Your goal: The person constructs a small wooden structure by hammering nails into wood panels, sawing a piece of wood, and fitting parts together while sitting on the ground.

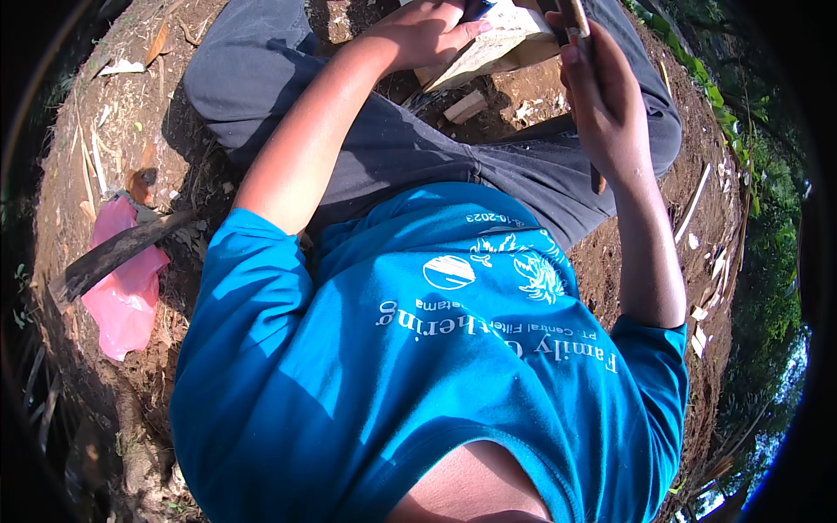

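Observation:
My left hand is at the top edge, closed on a pale, rough-cut block of wood, its thumb lying along the wood. A small blue thing shows by the thumb, too cut off to name. To the right, my right hand wraps round a long brown handle, whose lower end sticks out below the palm. The tool's upper part runs out of the picture, so its kind cannot be told. The block stands between my bent legs, beside the tool.
A small wood offcut and pale chips lie on the soil between my legs. At left, a dark length of wood lies across a pink plastic bag. Wood slivers and green plants are at right.

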A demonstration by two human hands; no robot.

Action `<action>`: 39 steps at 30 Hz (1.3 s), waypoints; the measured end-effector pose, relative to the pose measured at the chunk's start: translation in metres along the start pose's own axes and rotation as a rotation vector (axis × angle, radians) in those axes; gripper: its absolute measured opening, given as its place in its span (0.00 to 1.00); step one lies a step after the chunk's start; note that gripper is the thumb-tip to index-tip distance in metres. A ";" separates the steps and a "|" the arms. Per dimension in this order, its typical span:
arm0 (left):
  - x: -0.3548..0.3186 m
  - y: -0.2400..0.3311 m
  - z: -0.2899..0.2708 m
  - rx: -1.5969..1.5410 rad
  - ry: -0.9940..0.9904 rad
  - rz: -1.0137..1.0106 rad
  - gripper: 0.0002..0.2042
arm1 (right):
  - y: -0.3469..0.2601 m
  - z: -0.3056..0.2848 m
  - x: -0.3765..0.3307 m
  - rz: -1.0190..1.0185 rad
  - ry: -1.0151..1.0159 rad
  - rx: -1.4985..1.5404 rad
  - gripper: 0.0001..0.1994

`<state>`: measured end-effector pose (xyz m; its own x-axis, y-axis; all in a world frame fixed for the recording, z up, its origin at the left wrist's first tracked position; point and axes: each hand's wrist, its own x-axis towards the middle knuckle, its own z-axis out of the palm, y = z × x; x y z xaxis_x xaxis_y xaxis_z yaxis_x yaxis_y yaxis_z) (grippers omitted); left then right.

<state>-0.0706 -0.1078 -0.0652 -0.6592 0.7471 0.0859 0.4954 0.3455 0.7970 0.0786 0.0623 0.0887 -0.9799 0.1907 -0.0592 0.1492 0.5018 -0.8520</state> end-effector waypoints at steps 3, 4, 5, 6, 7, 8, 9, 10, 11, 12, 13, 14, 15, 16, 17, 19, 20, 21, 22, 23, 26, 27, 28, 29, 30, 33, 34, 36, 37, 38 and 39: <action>0.003 -0.008 0.003 0.063 -0.099 -0.004 0.30 | 0.008 -0.010 0.007 0.026 -0.016 -0.058 0.22; 0.000 -0.013 0.000 0.022 -0.085 -0.022 0.31 | -0.020 -0.021 0.009 0.117 -0.032 -0.060 0.21; 0.001 -0.008 -0.003 -0.024 -0.086 -0.020 0.31 | -0.022 -0.020 0.010 0.011 0.094 0.121 0.21; 0.000 -0.003 -0.005 -0.071 -0.087 -0.018 0.31 | -0.019 -0.016 0.009 -0.071 0.119 0.196 0.21; -0.002 0.002 -0.005 -0.057 -0.114 -0.076 0.31 | -0.001 -0.009 0.007 -0.097 0.089 0.141 0.21; -0.001 0.011 -0.006 -0.042 -0.150 -0.117 0.31 | 0.015 -0.004 0.003 -0.120 0.075 0.083 0.21; 0.001 0.015 -0.008 -0.024 -0.177 -0.167 0.31 | 0.028 -0.004 0.000 -0.039 -0.006 -0.037 0.20; -0.005 0.005 -0.008 -0.092 -0.117 0.032 0.32 | 0.040 -0.005 -0.003 0.032 -0.091 -0.164 0.19; -0.006 0.007 -0.012 -0.054 -0.127 -0.038 0.32 | 0.029 -0.007 0.000 0.036 -0.049 -0.125 0.19; -0.004 0.014 -0.016 -0.020 -0.142 -0.108 0.32 | 0.008 -0.013 0.004 0.048 -0.006 -0.089 0.19; -0.006 0.019 -0.019 0.010 -0.152 -0.186 0.32 | -0.007 -0.015 0.007 0.042 0.027 0.007 0.18; 0.000 0.019 -0.022 -0.004 -0.186 -0.165 0.32 | -0.010 -0.013 0.006 -0.027 0.077 0.117 0.17; 0.002 0.013 -0.018 -0.024 -0.188 -0.104 0.33 | -0.005 -0.009 0.005 -0.065 0.091 0.159 0.17; -0.002 0.013 -0.012 0.020 -0.185 -0.177 0.33 | 0.011 -0.004 0.003 -0.014 0.030 0.058 0.16; -0.001 0.017 -0.006 0.067 -0.188 -0.232 0.32 | 0.025 0.002 0.002 -0.022 -0.062 -0.116 0.16; -0.005 0.009 -0.009 0.024 -0.190 -0.117 0.32 | 0.038 0.000 0.000 0.069 -0.131 -0.172 0.18; -0.003 0.014 -0.017 -0.025 -0.186 -0.147 0.32 | 0.027 -0.002 0.002 0.032 -0.075 -0.040 0.18; -0.008 0.015 -0.019 -0.079 -0.177 -0.187 0.32 | 0.011 -0.002 0.001 0.004 -0.020 0.058 0.19; -0.015 -0.009 -0.005 0.054 -0.004 -0.088 0.31 | -0.005 -0.003 0.004 -0.039 0.034 0.153 0.20; -0.012 0.009 -0.020 -0.102 0.011 -0.004 0.31 | -0.015 -0.010 -0.001 0.013 0.035 0.216 0.21; -0.014 0.020 -0.033 -0.235 0.104 -0.068 0.23 | -0.022 -0.012 -0.002 0.047 0.052 0.250 0.22; -0.017 0.015 -0.035 -0.269 0.111 0.005 0.21 | -0.019 -0.015 -0.004 0.072 0.048 0.250 0.23; -0.020 0.012 -0.036 -0.303 0.118 0.077 0.18 | -0.016 -0.018 -0.005 0.096 0.044 0.250 0.23; -0.023 0.013 -0.036 -0.284 0.132 0.084 0.17 | -0.012 -0.019 -0.008 0.100 0.049 0.270 0.23; -0.027 0.015 -0.035 -0.266 0.146 0.090 0.16 | -0.007 -0.020 -0.010 0.104 0.054 0.289 0.23; -0.033 0.022 -0.034 -0.192 0.173 0.112 0.15 | -0.001 -0.020 -0.016 0.136 0.058 0.313 0.22; -0.033 0.023 -0.033 -0.155 0.186 0.131 0.16 | 0.000 -0.020 -0.018 0.151 0.057 0.316 0.22; -0.033 0.025 -0.030 -0.130 0.179 0.155 0.17 | 0.005 -0.019 -0.021 0.164 0.039 0.382 0.22; -0.032 0.024 -0.028 -0.143 0.159 0.160 0.19 | 0.006 -0.019 -0.022 0.170 0.030 0.415 0.22; -0.030 0.022 -0.027 -0.154 0.139 0.164 0.21 | 0.006 -0.019 -0.024 0.170 0.024 0.405 0.22; -0.031 0.017 -0.020 -0.073 0.181 0.142 0.23 | 0.005 -0.018 -0.025 0.167 0.015 0.392 0.23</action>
<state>-0.0531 -0.1362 -0.0429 -0.6799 0.6688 0.3008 0.5527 0.1977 0.8096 0.1060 0.0755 0.0955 -0.9439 0.2562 -0.2082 0.2412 0.1046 -0.9648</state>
